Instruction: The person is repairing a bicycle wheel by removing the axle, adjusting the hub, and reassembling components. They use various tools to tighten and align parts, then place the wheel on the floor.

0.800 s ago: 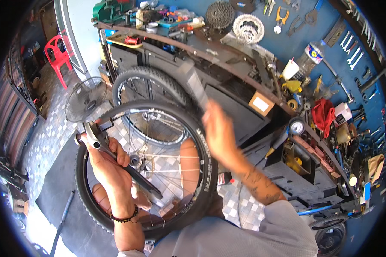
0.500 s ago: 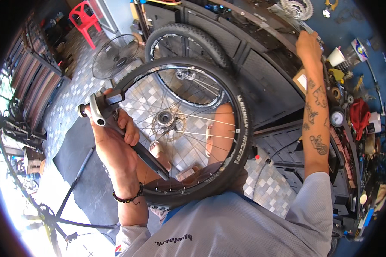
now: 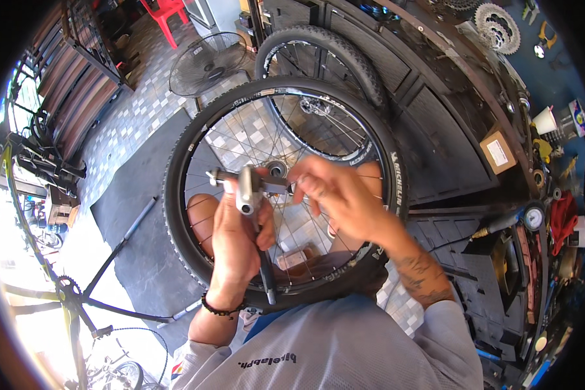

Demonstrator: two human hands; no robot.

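Observation:
My left hand [image 3: 235,244] is closed round a tool with a silver head and a dark handle, which looks like an adjustable wrench [image 3: 246,190]. Its handle slopes down toward me, and a dark fitting [image 3: 222,176] crosses the head. My right hand [image 3: 344,198], blurred by motion, has its fingers curled together at the fitting's right end; what they hold is too smeared to make out. Below both hands, a bicycle wheel [image 3: 400,185] with a black knobby tyre rests on my lap. Its hub [image 3: 277,170] is partly hidden behind my hands.
A second wheel [image 3: 364,71] leans against dark cabinets [image 3: 435,123] ahead. A floor fan [image 3: 209,62] stands far left. At left are a black mat [image 3: 136,214] and a bike frame [image 3: 71,292]. The right-hand bench holds a cardboard box [image 3: 497,153] and a pressure gauge [image 3: 533,218].
My right hand has come back from the bench to the fitting in front of me. The left hand, still gripping the wrench, has turned it, and the view has shifted toward the left.

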